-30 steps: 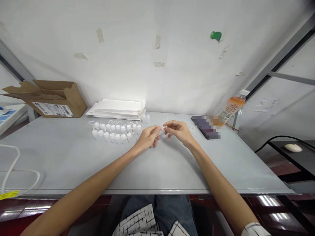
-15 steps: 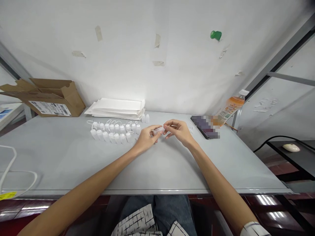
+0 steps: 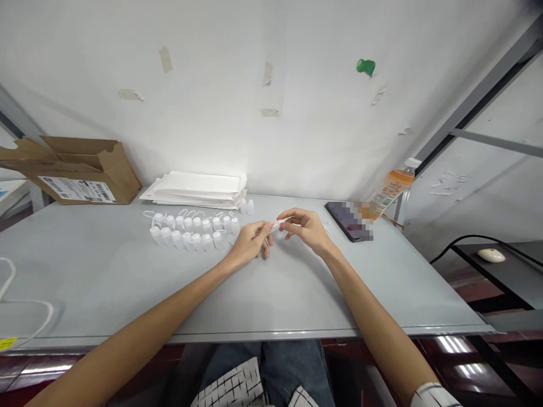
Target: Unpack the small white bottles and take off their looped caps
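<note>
Left hand (image 3: 250,244): just above the table (image 3: 106,271), back turned upward, thumb and fingers pinched closed toward the right hand.
Right hand (image 3: 307,229): just beside the left hand, fingers curled inward, thumb and forefinger (image 3: 288,216) pinched together.
Left arm (image 3: 144,319): slanting up from the table's near edge, bare, angled inward.
Right arm (image 3: 367,288): crossing the table's near edge, bare, angled inward, sleeve cuff near the elbow.

white bottles (image 3: 190,234) beside the left hand (image 3: 250,240), a phone (image 3: 350,221) past the right hand (image 3: 305,229); the near tabletop (image 3: 297,294) has room.
</note>
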Tool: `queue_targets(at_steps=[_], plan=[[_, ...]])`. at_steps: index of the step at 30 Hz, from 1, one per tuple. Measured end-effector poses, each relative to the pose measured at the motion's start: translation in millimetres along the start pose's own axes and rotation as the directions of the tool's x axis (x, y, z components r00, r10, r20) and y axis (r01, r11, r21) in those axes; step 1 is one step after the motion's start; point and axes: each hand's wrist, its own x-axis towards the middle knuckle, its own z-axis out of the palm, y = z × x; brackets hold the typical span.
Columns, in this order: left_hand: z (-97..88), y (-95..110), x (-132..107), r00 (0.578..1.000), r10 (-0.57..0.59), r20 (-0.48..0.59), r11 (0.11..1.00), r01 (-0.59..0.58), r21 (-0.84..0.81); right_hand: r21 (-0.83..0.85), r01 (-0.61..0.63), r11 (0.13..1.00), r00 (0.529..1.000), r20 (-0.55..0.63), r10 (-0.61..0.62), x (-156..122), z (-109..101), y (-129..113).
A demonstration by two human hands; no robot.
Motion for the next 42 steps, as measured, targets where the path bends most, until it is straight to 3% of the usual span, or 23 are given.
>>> queue_targets(at_steps=[8, 19, 32, 42], plan=[[1.5, 2.0, -0.7, 0.999, 0.035, -0.017, 0.999, -0.034, 0.015, -0.112, -0.015, 0.994, 0.998, -0.063, 0.008, -0.2, 4.4, 5.8], [4.0, 4.2, -2.6, 0.999, -0.048, 0.023, 0.997, 0.049, -0.065, -0.194, 0.013, 0.981, 1.000, 0.014, -0.011, -0.4, -3.0, 1.4], [2.5, 6.9, -2.0, 1.000, 0.003, -0.023, 1.000, -0.003, -0.003, -0.260, -0.019, 0.965, 0.999, 0.042, 0.031, -0.8, -0.5, 4.2], [3.0, 3.8, -1.3, 0.999, -0.023, -0.029, 0.999, 0.021, -0.040, -0.158, -0.008, 0.987, 0.998, 0.062, 0.018, -1.7, -3.8, -2.1]])
